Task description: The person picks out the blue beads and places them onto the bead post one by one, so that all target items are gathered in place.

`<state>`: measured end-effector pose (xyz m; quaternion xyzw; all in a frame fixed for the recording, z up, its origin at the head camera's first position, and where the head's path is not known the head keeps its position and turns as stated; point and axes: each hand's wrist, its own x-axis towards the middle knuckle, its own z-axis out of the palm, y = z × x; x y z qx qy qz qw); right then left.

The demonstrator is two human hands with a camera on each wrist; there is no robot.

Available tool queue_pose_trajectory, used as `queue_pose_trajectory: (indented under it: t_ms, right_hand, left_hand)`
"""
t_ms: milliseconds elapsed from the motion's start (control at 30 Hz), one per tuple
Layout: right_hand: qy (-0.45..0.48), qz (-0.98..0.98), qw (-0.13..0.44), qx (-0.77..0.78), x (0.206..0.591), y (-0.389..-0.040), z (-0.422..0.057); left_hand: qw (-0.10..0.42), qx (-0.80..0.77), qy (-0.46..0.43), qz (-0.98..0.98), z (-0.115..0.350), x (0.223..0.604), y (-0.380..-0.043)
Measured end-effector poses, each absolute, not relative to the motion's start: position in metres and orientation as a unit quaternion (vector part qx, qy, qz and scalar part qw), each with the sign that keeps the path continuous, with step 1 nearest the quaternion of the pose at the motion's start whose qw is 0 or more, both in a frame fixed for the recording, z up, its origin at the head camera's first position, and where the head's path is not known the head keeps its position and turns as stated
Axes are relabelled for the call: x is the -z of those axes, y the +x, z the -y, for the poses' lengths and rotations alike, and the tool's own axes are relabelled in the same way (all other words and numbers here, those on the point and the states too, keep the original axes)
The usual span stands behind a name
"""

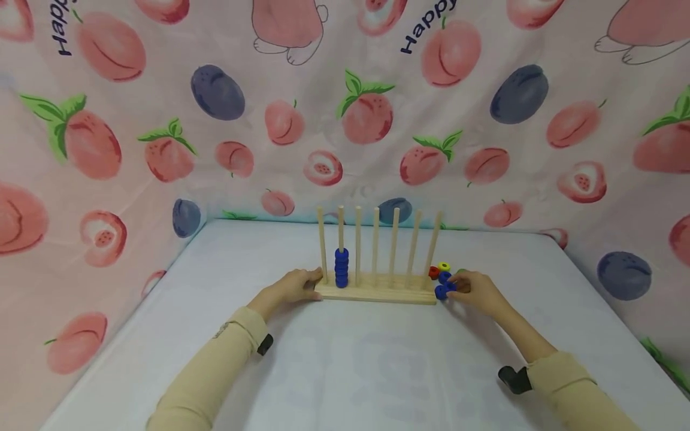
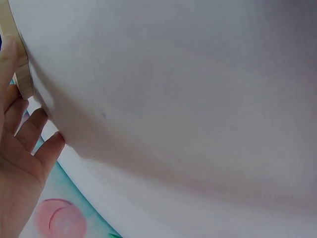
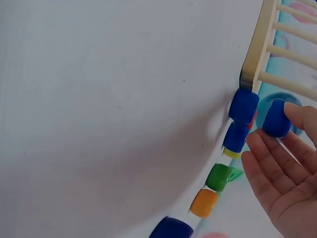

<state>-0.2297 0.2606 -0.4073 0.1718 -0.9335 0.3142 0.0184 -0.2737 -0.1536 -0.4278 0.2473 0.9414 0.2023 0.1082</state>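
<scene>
Sleeves, beige, 2 pcs., foremost: L sleeve (image 1: 196, 383), R sleeve (image 1: 582, 389), both reaching over white counter (image 1: 350, 365).

Peg rack (image 1: 374, 294), wood, 1 pc., mid-counter toward the back: long base, 7 upright pegs.

Blue stack (image 1: 341, 268), approx. 5 beads, on 2nd peg from L. Done so far, as shown: 1 peg loaded, same-colour beads only; other 6 pegs bare.

L grip (image 1: 291, 287): thumb and forefinger on L end of rack, grasping it, prob. to steady; other fingers loose.

R grip (image 1: 474, 291): pinching held bead (image 3: 277, 118), blue, 1 pc., betw. thumb and fingers, just off R end of rack; not yet on any peg.

Loose beads, beside R end of rack, incl.: 2 blue beads (image 3: 243, 106), red bead (image 1: 433, 273), yellow bead (image 1: 444, 266), green bead (image 3: 218, 177), orange bead (image 3: 204, 203). Also dark-blue pc. (image 3: 171, 229), cut off at frame edge, prob. another bead. Full qty. n/a: R grip hides part of the group.

Status (est.): early stage. Left to do, by judgement: held bead plus loose lot, approx. 7 pcs., all off-peg.
</scene>
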Motion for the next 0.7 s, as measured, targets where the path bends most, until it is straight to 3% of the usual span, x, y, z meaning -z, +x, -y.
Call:
queue_pose_trajectory:
  t_ms: [700]
  right_hand:
    - [0.205, 0.905, 0.046, -0.370, 0.404, -0.220, -0.248]
  left_hand:
    - [0.106, -0.204, 0.254, -0.939, 0.153, 0.427, -0.273]
